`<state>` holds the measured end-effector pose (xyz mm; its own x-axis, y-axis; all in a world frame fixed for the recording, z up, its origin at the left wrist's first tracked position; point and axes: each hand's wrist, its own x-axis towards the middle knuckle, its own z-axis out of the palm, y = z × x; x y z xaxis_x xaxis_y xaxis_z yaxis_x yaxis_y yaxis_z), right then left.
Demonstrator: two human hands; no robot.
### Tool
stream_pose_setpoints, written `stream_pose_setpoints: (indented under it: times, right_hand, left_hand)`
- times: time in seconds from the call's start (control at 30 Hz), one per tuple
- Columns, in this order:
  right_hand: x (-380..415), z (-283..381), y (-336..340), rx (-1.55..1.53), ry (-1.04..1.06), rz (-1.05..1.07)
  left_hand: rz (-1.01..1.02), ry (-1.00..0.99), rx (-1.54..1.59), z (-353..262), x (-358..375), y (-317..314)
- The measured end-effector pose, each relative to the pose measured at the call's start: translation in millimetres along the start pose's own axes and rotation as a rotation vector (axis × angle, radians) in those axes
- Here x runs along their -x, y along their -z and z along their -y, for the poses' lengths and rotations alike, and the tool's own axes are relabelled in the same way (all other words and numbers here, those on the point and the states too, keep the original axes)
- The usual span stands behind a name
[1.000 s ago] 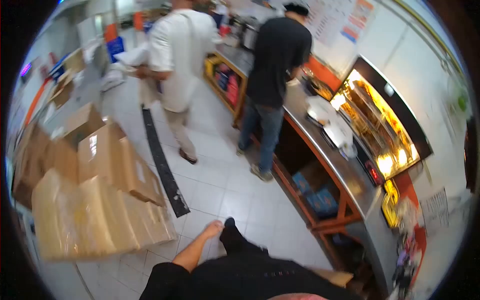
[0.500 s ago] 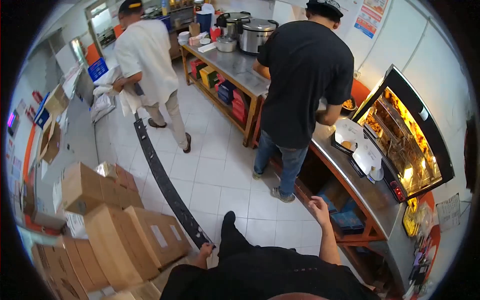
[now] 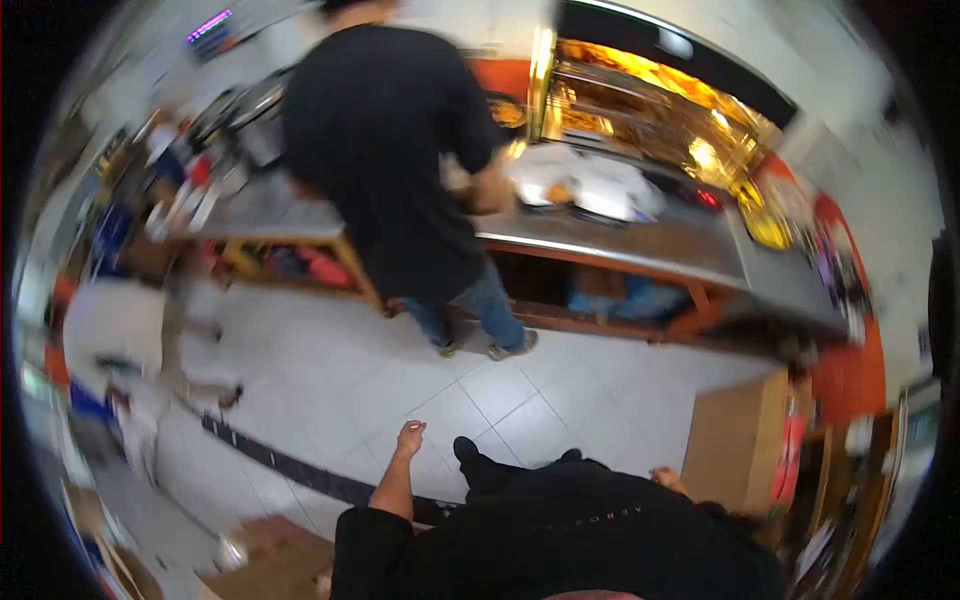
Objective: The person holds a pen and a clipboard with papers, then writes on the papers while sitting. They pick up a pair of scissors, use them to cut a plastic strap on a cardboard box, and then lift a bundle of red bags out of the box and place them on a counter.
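The right hand is drawn in closer to the body than half a second ago, and the view has swung right: the bench now runs crosswise ahead of the left hand. A cardboard box, now in view, stands just beyond and to the right of the right hand; contact cannot be confirmed. Its visible upper edge points away from the body; its long axis cannot be determined. The left hand's fingers appear curled; contents of either hand, and the right's closure, cannot be told. A dark strip lies lengthwise from far left toward the left forearm.
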<state>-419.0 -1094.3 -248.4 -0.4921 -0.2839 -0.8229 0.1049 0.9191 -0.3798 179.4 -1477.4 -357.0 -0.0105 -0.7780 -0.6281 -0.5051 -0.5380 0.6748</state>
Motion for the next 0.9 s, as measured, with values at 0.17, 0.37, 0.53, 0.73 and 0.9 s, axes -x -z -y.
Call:
stream_pose_setpoints:
  times: [0.17,0.37,0.53,0.73,0.9]
  right_hand:
    - [7,-69,-7,-0.347,0.026,-0.21]
    - [-9,-149,59,-0.486,0.097,-0.376]
    - [-18,-172,150,-0.534,0.13,-0.573]
    - [-117,-86,294,-0.453,0.492,-0.709]
    - [-178,33,427,-0.634,0.602,-0.616]
  left_hand:
    - [0.303,-0.108,-0.125,-105,-2,-131]
    - [0.542,-0.12,-0.316,-177,42,-356]
    - [0.583,-0.441,-0.442,-223,91,-484]
    - [0.481,-0.614,-0.438,-299,77,-557]
    - [0.145,-0.955,-0.502,-422,63,-615]
